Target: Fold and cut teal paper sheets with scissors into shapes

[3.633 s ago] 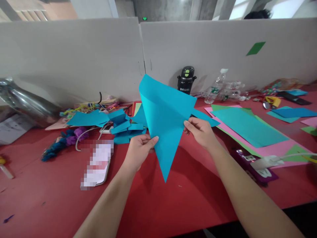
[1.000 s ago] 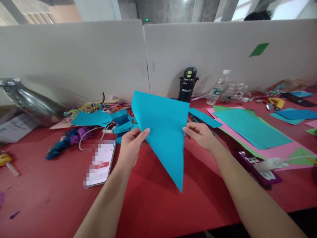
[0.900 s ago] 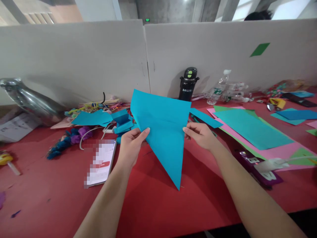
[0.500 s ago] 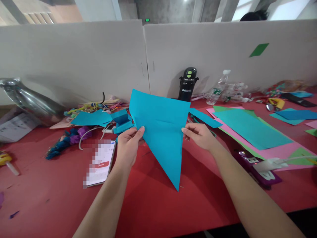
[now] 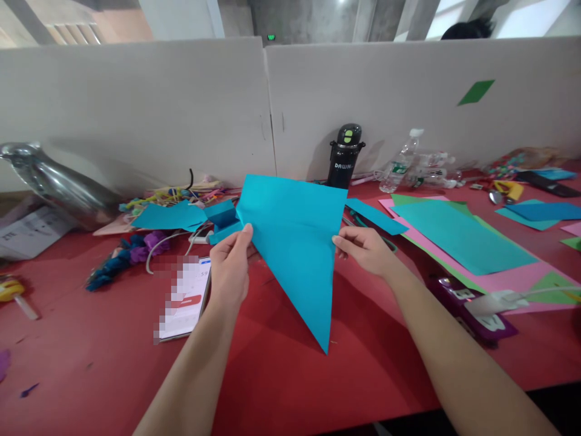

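A sheet of blue paper (image 5: 295, 242) is held up over the red table (image 5: 272, 387), wide along its top edge and narrowing to a point at the bottom. My left hand (image 5: 232, 259) pinches its left edge between thumb and fingers. On the opposite edge, my right hand (image 5: 363, 247) grips the paper in the same way. Faint creases cross the sheet's upper part. A phone (image 5: 187, 300) with a lit screen lies beside my left forearm. Behind my left hand sit folded blue paper pieces (image 5: 222, 219).
Coloured paper sheets (image 5: 467, 236) and a purple power strip (image 5: 483, 318) lie to the right. A black bottle (image 5: 345, 157) and a clear plastic bottle (image 5: 402, 163) stand by the white partition (image 5: 181, 109). A metal jug (image 5: 68, 188) is at the far left.
My left hand has shifted slightly left and up along the paper's edge. The sheet's top left corner has dropped a little, and the paper looks flatter. My right hand stays nearly still.
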Demonstrator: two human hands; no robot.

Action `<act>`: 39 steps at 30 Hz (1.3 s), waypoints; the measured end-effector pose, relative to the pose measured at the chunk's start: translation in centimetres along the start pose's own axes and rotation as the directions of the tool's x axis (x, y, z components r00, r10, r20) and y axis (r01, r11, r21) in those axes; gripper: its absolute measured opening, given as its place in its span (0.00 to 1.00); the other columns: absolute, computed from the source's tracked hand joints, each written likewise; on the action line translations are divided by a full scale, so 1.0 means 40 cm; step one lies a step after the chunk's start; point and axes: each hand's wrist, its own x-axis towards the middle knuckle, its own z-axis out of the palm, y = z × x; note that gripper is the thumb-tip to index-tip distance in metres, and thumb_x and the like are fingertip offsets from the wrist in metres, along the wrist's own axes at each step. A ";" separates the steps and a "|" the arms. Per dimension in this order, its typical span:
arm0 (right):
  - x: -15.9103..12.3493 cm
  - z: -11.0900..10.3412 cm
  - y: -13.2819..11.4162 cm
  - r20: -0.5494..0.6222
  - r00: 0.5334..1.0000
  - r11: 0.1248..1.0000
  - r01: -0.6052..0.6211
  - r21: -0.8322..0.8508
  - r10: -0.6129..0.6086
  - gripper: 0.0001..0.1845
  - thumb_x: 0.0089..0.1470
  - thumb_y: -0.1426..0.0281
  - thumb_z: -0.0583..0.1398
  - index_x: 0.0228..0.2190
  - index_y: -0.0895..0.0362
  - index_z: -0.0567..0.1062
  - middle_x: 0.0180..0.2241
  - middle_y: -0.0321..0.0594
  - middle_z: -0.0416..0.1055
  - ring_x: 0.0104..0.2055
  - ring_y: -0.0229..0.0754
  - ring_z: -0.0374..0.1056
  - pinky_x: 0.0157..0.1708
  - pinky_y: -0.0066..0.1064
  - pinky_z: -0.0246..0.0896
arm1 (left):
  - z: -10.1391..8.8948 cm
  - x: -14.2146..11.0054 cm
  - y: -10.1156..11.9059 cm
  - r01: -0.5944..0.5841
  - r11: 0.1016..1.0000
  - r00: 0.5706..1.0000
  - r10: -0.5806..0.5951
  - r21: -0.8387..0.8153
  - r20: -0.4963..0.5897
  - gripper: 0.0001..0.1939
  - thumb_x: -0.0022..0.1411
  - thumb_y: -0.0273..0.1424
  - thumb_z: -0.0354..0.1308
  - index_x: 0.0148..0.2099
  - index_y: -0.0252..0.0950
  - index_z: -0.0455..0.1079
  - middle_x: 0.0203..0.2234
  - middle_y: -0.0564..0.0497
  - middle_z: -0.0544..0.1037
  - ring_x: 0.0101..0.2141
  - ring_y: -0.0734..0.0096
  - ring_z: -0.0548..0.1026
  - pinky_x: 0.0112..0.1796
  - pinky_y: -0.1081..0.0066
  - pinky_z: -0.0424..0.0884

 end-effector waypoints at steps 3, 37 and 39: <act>0.000 -0.001 0.001 0.008 1.000 1.000 -0.005 0.007 0.005 0.19 0.64 0.59 0.58 0.25 0.56 0.73 0.24 0.37 0.71 0.28 0.39 0.69 0.32 0.32 0.65 | -0.005 0.007 0.000 -0.051 0.998 0.996 0.049 -0.028 -0.069 0.13 0.55 0.39 0.69 0.27 0.36 0.75 0.21 0.52 0.76 0.26 0.69 0.77 0.31 0.68 0.76; -0.009 0.003 -0.010 0.090 0.996 0.999 -0.024 -0.029 0.027 0.19 0.64 0.59 0.58 0.25 0.56 0.74 0.25 0.37 0.73 0.29 0.38 0.70 0.32 0.30 0.65 | -0.025 0.031 0.007 -0.108 0.986 0.968 0.075 -0.124 -0.240 0.13 0.46 0.32 0.75 0.35 0.36 0.78 0.25 0.52 0.78 0.24 0.74 0.75 0.26 0.73 0.72; -0.009 0.003 -0.011 0.095 0.995 0.999 -0.022 -0.031 0.025 0.19 0.64 0.59 0.58 0.25 0.56 0.74 0.25 0.37 0.73 0.29 0.38 0.70 0.33 0.30 0.65 | -0.025 0.032 0.010 -0.105 0.986 0.971 0.074 -0.130 -0.226 0.13 0.47 0.35 0.74 0.30 0.35 0.74 0.22 0.54 0.76 0.22 0.76 0.73 0.25 0.74 0.71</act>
